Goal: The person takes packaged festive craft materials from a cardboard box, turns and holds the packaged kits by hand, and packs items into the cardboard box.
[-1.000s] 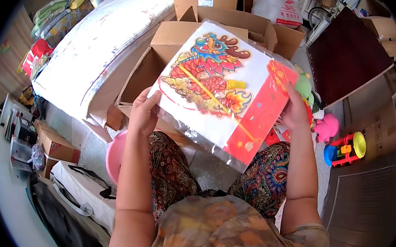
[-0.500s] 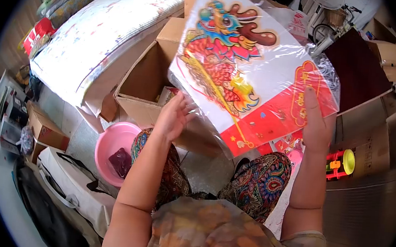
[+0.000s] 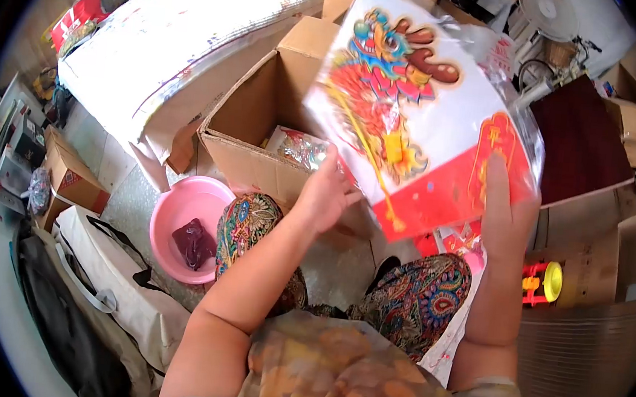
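Observation:
A large flat package in clear plastic (image 3: 458,112) is held up in front of me. It shows a colourful cartoon dragon on white and a red lower band with a gold-edged label. My right hand (image 3: 507,211) grips its lower right side, thumb on the front and the other fingers hidden behind. Close to the lower left edge, my left hand (image 3: 326,195) has its fingers apart; whether they touch the plastic I cannot tell. Behind the left hand stands an open cardboard box (image 3: 250,155) with a shiny wrapped packet (image 3: 298,148) inside.
A pink basin (image 3: 163,242) holding a dark purple cloth stands left of my knees. Beside it lies a white bag (image 3: 111,267). A bed with a white cover (image 3: 173,42) is at the back left. A yellow and red toy (image 3: 543,282) lies to the right, near more cardboard.
The package has shifted slightly right and tilted, and looks blurred by motion. My left hand has moved right and a little down along its edge. More of the box's inside shows.

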A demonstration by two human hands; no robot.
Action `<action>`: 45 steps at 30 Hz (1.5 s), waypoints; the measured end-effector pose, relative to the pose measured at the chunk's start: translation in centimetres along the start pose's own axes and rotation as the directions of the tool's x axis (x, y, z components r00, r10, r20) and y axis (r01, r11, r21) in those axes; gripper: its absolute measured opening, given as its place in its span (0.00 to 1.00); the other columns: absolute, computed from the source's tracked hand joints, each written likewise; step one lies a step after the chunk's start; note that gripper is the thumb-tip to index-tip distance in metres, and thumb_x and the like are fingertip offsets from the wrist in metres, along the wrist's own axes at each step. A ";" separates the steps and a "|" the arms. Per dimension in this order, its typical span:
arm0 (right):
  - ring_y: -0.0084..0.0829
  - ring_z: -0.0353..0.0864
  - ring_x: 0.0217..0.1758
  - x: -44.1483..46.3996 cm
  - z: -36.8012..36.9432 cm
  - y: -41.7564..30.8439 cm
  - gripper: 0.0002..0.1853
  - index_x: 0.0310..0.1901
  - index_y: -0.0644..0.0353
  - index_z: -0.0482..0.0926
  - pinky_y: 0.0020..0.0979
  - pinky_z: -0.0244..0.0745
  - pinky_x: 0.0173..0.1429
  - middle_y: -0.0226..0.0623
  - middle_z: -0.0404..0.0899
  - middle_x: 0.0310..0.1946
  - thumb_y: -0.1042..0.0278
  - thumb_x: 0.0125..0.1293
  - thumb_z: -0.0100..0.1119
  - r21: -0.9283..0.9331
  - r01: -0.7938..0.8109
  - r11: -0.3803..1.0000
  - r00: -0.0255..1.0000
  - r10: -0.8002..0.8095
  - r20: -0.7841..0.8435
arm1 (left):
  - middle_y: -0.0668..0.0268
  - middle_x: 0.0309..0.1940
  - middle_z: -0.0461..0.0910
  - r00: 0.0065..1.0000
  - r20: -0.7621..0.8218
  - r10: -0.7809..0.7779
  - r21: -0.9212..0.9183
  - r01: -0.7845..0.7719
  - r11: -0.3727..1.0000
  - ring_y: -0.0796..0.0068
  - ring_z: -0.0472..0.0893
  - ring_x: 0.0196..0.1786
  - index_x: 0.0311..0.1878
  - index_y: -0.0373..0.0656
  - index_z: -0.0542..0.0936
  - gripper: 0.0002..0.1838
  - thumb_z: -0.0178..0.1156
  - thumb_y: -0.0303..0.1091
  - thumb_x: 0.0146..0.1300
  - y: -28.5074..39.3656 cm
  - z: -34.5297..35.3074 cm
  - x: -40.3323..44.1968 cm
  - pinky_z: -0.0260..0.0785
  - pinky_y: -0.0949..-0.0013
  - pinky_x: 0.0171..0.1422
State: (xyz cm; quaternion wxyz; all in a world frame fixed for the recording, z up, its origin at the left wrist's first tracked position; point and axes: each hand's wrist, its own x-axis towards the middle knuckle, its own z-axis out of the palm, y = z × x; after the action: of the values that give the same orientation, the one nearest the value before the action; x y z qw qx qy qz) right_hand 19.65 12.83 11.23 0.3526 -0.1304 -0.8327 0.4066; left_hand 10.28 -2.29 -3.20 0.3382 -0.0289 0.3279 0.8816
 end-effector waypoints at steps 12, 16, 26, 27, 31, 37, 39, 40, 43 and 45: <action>0.21 0.72 0.26 -2.4 1.3 -2.0 0.08 0.37 0.69 0.73 0.24 0.66 0.31 0.36 0.76 0.25 0.73 0.59 0.49 0.120 0.336 0.934 0.904 -0.356 0.236 | 0.65 0.59 0.60 0.991 0.060 0.121 0.052 -0.124 0.991 0.66 0.59 0.61 0.62 0.49 0.54 0.37 0.52 0.58 0.54 -0.6 0.7 0.1 0.48 0.53 0.62; 0.32 0.74 0.22 -2.3 1.3 -2.1 0.05 0.32 0.69 0.74 0.29 0.66 0.28 0.41 0.75 0.21 0.76 0.57 0.50 0.122 0.267 0.956 0.916 -0.291 0.277 | 0.65 0.57 0.62 0.974 0.113 0.195 0.001 -0.196 0.981 0.67 0.62 0.58 0.60 0.48 0.55 0.32 0.55 0.48 0.56 -0.8 0.7 0.4 0.54 0.53 0.59; 0.24 0.72 0.26 -3.3 1.0 0.4 0.09 0.39 0.69 0.73 0.24 0.66 0.31 0.36 0.75 0.27 0.76 0.56 0.52 0.236 0.269 0.934 0.936 -0.311 0.167 | 0.59 0.44 0.73 0.928 0.019 0.372 -0.029 -0.371 0.928 0.71 0.74 0.46 0.53 0.35 0.57 0.26 0.58 0.24 0.52 -0.8 -0.9 1.4 0.66 0.68 0.51; 0.22 0.71 0.26 -3.4 0.4 0.8 0.11 0.40 0.69 0.72 0.23 0.66 0.31 0.34 0.75 0.28 0.76 0.55 0.52 0.252 0.218 0.943 0.944 -0.269 0.189 | 0.58 0.42 0.74 0.921 0.029 0.389 -0.025 -0.388 0.921 0.71 0.75 0.44 0.52 0.33 0.57 0.26 0.57 0.23 0.52 -0.5 -1.1 1.4 0.67 0.70 0.50; 0.20 0.70 0.25 -2.6 -3.1 2.8 0.21 0.50 0.70 0.66 0.22 0.67 0.27 0.35 0.74 0.29 0.63 0.60 0.48 0.444 -0.218 0.869 0.873 -0.030 0.487 | 0.59 0.42 0.75 0.902 0.040 0.429 0.027 -0.430 0.902 0.72 0.77 0.42 0.51 0.35 0.61 0.23 0.57 0.23 0.52 0.2 -1.6 1.6 0.69 0.70 0.47; 0.27 0.75 0.35 -0.8 -4.5 3.7 0.30 0.53 0.69 0.64 0.25 0.70 0.40 0.40 0.73 0.41 0.47 0.62 0.42 0.578 -0.380 0.723 0.900 0.144 0.411 | 0.57 0.42 0.74 0.904 0.029 0.427 0.150 -0.426 0.892 0.73 0.77 0.41 0.52 0.33 0.60 0.24 0.55 0.20 0.50 0.8 -0.4 0.6 0.69 0.71 0.47; 0.25 0.75 0.38 0.3 -4.8 3.4 0.24 0.51 0.68 0.67 0.25 0.68 0.45 0.37 0.75 0.39 0.56 0.61 0.46 0.481 -0.582 0.656 0.803 0.367 0.470 | 0.57 0.43 0.74 0.913 0.097 0.396 0.204 -0.408 0.890 0.75 0.76 0.40 0.52 0.33 0.60 0.25 0.55 0.19 0.50 0.7 0.3 0.0 0.69 0.71 0.47; 0.25 0.75 0.38 0.6 -4.8 3.3 0.24 0.51 0.68 0.67 0.25 0.68 0.45 0.37 0.75 0.39 0.56 0.61 0.46 0.481 -0.583 0.655 0.802 0.366 0.472 | 0.58 0.42 0.74 0.909 0.107 0.404 0.278 -0.417 0.865 0.76 0.76 0.39 0.52 0.33 0.60 0.23 0.55 0.22 0.52 0.4 0.4 0.1 0.68 0.74 0.46; 0.17 0.70 0.35 0.5 -4.6 2.0 0.16 0.44 0.70 0.71 0.20 0.64 0.40 0.30 0.74 0.32 0.68 0.57 0.50 0.096 -0.373 0.923 0.802 0.269 0.534 | 0.60 0.40 0.74 0.931 0.099 0.352 0.231 -0.366 0.902 0.77 0.76 0.37 0.49 0.34 0.64 0.19 0.54 0.27 0.54 -0.1 -0.4 1.3 0.68 0.75 0.44; 0.17 0.69 0.34 0.1 -5.1 1.1 0.14 0.42 0.69 0.72 0.20 0.63 0.38 0.30 0.74 0.30 0.68 0.57 0.50 0.036 -0.287 0.957 0.786 0.214 0.581 | 0.64 0.36 0.75 0.963 0.010 0.268 0.365 -0.253 0.896 0.80 0.75 0.36 0.46 0.35 0.67 0.17 0.54 0.31 0.55 0.4 -0.2 1.4 0.68 0.77 0.40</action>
State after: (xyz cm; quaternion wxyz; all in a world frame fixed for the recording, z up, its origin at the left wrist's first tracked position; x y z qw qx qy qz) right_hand 23.01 16.59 12.55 0.0373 -0.0904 -0.8484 0.5203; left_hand 8.90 -1.81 -3.57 0.2099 0.0604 0.4925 0.8424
